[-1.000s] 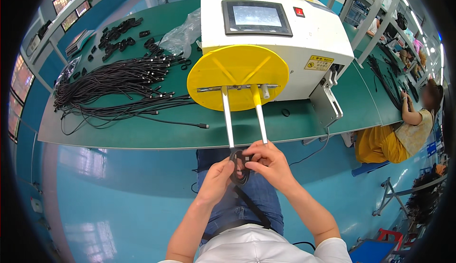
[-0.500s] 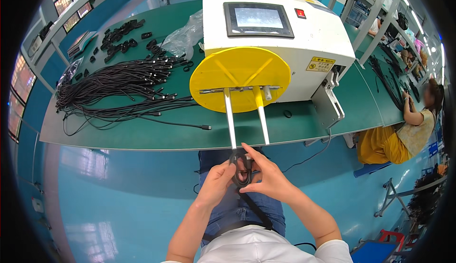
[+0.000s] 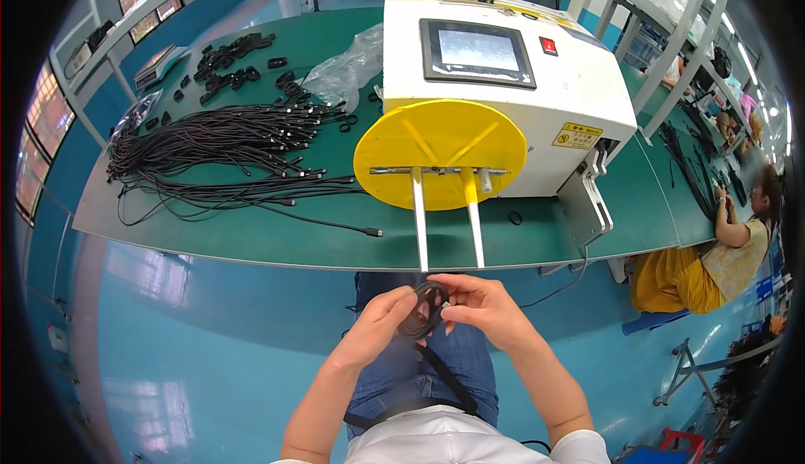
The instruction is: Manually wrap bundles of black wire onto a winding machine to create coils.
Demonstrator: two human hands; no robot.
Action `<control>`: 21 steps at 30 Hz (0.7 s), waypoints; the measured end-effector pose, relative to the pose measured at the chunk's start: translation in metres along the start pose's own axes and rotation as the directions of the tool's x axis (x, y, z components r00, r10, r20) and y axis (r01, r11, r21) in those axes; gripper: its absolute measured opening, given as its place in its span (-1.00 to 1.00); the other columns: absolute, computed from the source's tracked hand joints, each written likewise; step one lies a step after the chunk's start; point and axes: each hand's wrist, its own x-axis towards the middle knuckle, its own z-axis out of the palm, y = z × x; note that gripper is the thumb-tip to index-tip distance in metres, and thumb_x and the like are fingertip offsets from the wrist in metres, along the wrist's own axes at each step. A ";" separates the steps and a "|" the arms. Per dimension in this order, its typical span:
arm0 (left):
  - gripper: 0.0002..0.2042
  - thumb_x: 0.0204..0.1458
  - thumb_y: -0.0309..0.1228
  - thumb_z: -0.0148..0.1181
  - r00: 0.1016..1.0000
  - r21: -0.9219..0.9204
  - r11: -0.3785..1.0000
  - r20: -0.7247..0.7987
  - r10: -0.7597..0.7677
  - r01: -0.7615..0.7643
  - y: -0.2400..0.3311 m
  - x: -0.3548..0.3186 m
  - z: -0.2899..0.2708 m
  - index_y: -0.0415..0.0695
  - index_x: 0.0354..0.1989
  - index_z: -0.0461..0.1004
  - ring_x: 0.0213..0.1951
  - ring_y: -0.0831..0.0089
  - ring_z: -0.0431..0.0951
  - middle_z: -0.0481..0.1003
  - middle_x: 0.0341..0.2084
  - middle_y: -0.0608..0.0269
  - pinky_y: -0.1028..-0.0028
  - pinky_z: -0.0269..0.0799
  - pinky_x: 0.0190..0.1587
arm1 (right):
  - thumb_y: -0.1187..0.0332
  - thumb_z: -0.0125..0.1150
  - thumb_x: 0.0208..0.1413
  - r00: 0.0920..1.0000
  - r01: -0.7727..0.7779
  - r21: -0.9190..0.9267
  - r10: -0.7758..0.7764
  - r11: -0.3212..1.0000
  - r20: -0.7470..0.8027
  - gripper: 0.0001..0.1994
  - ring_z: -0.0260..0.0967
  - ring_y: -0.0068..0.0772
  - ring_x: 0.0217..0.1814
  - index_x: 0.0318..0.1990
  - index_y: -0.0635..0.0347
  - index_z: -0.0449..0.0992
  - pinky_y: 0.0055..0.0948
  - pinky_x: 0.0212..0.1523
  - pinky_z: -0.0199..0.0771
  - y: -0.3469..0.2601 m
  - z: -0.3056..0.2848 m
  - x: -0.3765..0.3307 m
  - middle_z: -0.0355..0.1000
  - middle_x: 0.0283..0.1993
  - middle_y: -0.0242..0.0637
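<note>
Coiled black cable is held up between the two bare hands, in front of the person's jeans and just short of the counter's front edge. At the coil's left side, the left hand has its grip closed on the loops, thumb on top; at the right side, the right hand pinches the coil beside a small pale piece, its grip too closed on it. Beyond the hands, two slim prongs reach out past that edge from a round yellow disc. Behind it, on the green counter, stands a white machine with a screen and a red switch. Left of the disc lies a heap of black cables, and past it, small black pieces and a clear plastic bag. Farther right, a co-worker sits near more dark cables.
</note>
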 end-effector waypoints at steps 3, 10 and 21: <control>-0.78 0.22 -0.34 -0.10 0.995 0.063 0.998 -0.090 0.032 -0.026 0.001 0.001 0.004 -0.24 -0.32 0.41 -0.43 0.60 0.36 0.33 -0.39 0.35 0.60 0.33 -0.39 | 0.50 0.17 0.04 0.999 -0.004 -0.029 0.003 1.000 -0.052 -0.64 0.37 -0.57 -0.27 0.03 0.32 0.38 -0.57 -0.34 0.41 0.002 0.001 0.005 0.44 -0.21 -0.31; -0.88 0.11 -0.51 0.04 0.953 0.466 0.872 -0.166 0.255 -0.153 0.011 0.009 0.009 -0.33 -0.29 0.42 -0.33 0.57 0.46 0.41 -0.27 0.23 0.58 0.48 -0.32 | 0.52 0.18 0.00 0.994 -0.009 0.021 0.011 1.000 -0.105 -0.74 0.36 -0.62 -0.32 -0.12 0.33 0.37 -0.65 -0.45 0.31 0.002 -0.001 0.005 0.44 -0.28 -0.34; -0.69 -0.13 -0.68 0.23 0.945 0.463 0.865 -0.147 0.290 -0.194 0.022 0.004 0.011 -0.32 -0.13 0.50 -0.32 0.52 0.49 0.46 -0.34 0.22 0.59 0.47 -0.18 | 0.57 0.18 -0.08 0.989 0.018 0.041 -0.012 0.999 -0.146 -0.61 0.28 -0.73 -0.46 -0.02 0.34 0.37 -0.76 -0.56 0.14 -0.022 -0.002 0.000 0.45 -0.29 -0.32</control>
